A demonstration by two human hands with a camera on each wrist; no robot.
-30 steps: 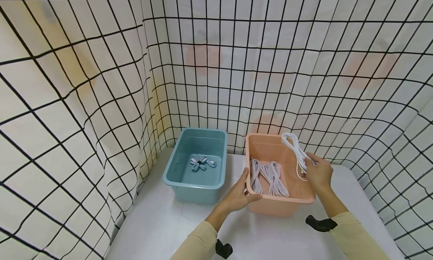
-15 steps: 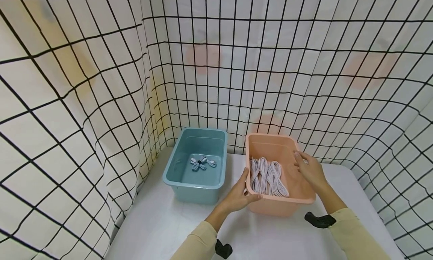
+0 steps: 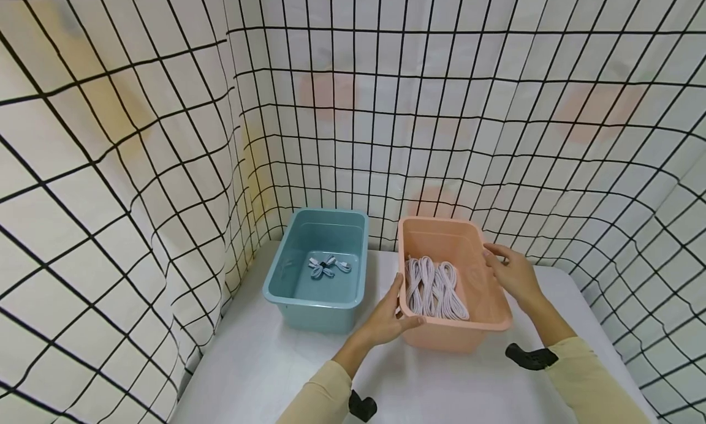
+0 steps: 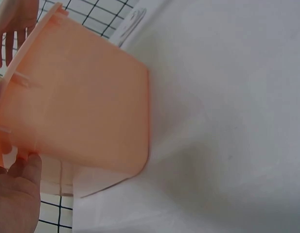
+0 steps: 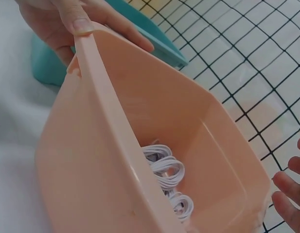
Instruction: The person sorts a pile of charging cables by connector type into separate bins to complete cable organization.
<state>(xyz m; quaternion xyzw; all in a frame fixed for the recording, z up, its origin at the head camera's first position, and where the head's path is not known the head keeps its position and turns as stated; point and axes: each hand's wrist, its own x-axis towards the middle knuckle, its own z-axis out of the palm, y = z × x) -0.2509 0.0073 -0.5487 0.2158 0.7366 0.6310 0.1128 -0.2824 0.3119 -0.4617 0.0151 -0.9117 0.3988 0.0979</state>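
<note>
A peach plastic bin (image 3: 458,337) stands on the white table, with several white coiled cables (image 3: 436,289) lying side by side along its left half. My left hand (image 3: 383,318) grips the bin's near left corner, its thumb over the rim, as the right wrist view also shows. At the bin's right rim, my right hand (image 3: 515,277) holds nothing, its fingers loosely bent. The right wrist view has those fingers (image 5: 288,189) just beside the bin's edge.
Left of the peach bin stands a blue-green bin (image 3: 320,317) with small bundled light-blue cables (image 3: 329,267) inside. Black grid netting (image 3: 441,105) over white sheeting rises behind and on both sides of the white table (image 3: 419,387).
My right hand has let go of a white coiled cable, which now lies among the others in the peach bin. The hand then moved outward to the right rim. My left hand has kept its grip.
</note>
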